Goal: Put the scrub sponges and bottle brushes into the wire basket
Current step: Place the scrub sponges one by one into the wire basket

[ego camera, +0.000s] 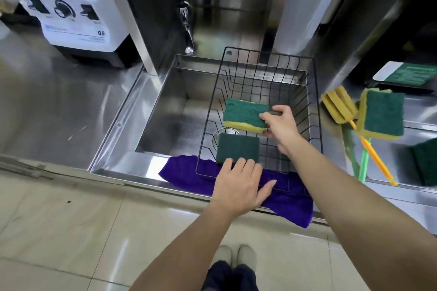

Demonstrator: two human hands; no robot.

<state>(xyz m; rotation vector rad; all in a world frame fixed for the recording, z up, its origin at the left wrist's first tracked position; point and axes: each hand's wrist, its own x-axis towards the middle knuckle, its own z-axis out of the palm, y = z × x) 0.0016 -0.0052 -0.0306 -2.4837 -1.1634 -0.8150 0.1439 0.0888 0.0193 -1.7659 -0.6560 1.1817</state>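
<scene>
A black wire basket sits over the sink, its near end on a purple cloth. My right hand holds a green-and-yellow scrub sponge inside the basket, above its floor. A second sponge, green side up, lies on the basket floor, with the fingers of my left hand touching its near edge. On the counter to the right lie a third sponge, a sponge-headed bottle brush with an orange handle, a green handle and a dark green sponge at the frame edge.
The steel sink has a faucet at its back left. A white blender base stands on the left counter. The purple cloth drapes over the sink's front edge. A green-and-white card lies at the far right.
</scene>
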